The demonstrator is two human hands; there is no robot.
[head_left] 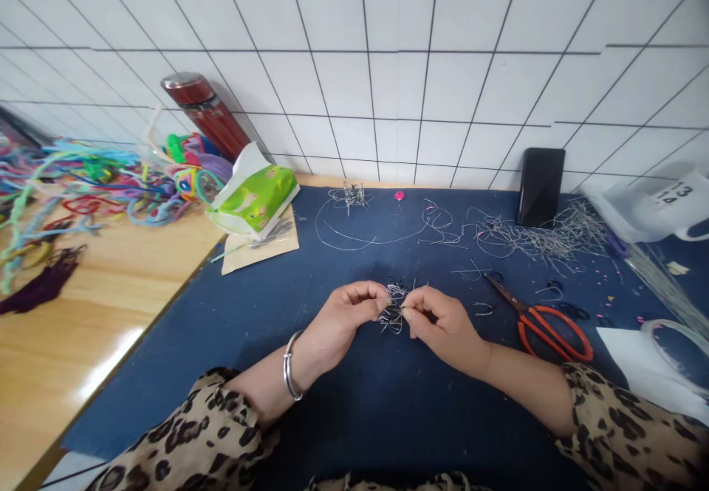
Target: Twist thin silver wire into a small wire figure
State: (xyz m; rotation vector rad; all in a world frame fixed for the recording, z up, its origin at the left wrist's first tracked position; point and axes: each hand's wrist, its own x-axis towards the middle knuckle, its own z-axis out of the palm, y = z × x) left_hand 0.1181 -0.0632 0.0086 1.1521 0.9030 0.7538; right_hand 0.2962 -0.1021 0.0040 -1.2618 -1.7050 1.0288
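Note:
Near the middle of the dark blue mat, my left hand [346, 317] and my right hand [443, 323] face each other in closed pinches. Between their fingertips is a small tangled piece of bent wire [393, 320], silvery with dark bits. The left thumb and forefinger grip its left side, while the right fingertips press at its right edge. Fingers cover part of it, so its full shape is hidden. To the right of my right hand lie a pair of scissors [546, 327] with orange handles and a short bent wire [484, 308].
A small wire frame [354, 194], a pink round piece [399, 196] and loose wire lie at the back. A black phone [541, 186] leans on the wall beside a wire heap [576, 236]. Leftward are a tissue pack [258, 196], a red flask [207, 114] and colourful pipe cleaners [105, 173].

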